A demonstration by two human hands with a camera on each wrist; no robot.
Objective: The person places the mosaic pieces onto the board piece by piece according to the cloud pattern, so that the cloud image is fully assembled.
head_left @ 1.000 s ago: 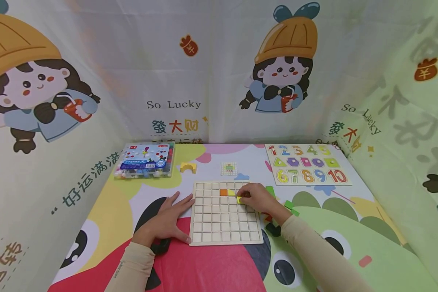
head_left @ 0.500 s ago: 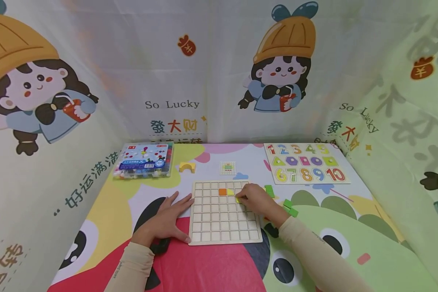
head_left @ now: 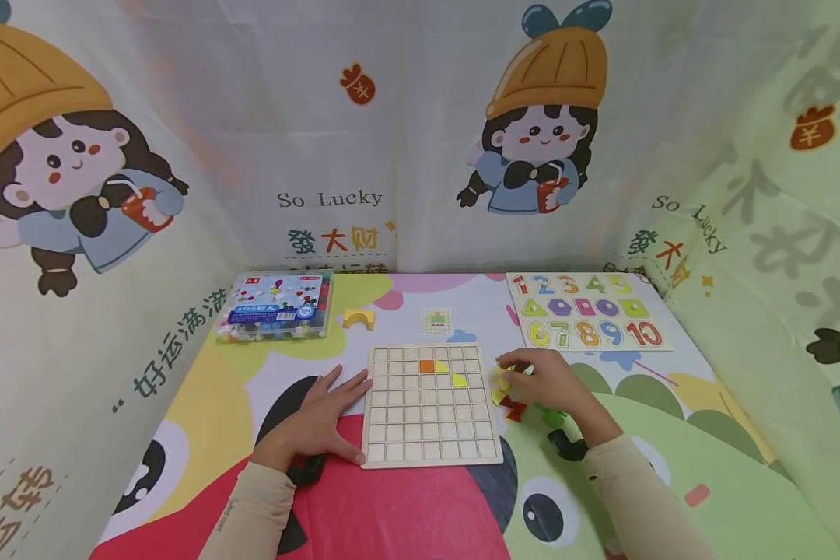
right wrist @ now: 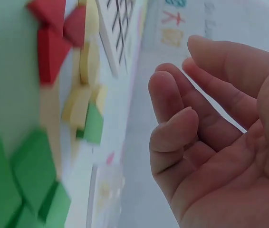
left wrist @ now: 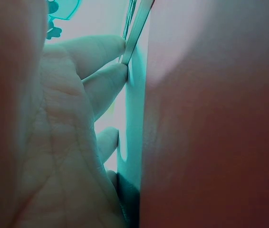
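A wooden grid board [head_left: 413, 435] lies on the table; on it sit an orange square [head_left: 427, 366], a yellow piece [head_left: 442, 366] beside it and another yellow piece [head_left: 460, 380] one row lower. My left hand [head_left: 322, 420] rests with spread fingers and thumb along the board's left edge. My right hand [head_left: 549, 385] is over loose yellow pieces [head_left: 498, 397] right of the board. In the right wrist view its fingers [right wrist: 175, 130] are loosely bent, with nothing between them and the thumb. Red pieces [right wrist: 50, 57] and green pieces [right wrist: 32, 161] lie close by.
A small pattern card [head_left: 437, 320] lies behind the board. At the back left are a clear plastic box [head_left: 276, 307] and a yellow arch block [head_left: 359, 319]. A number and shape puzzle board [head_left: 588, 319] lies at the back right. A printed curtain surrounds the table.
My right hand has left the grid board and moved right over the loose pieces. The yellow piece it pinched now lies on the board. My left hand stays put.
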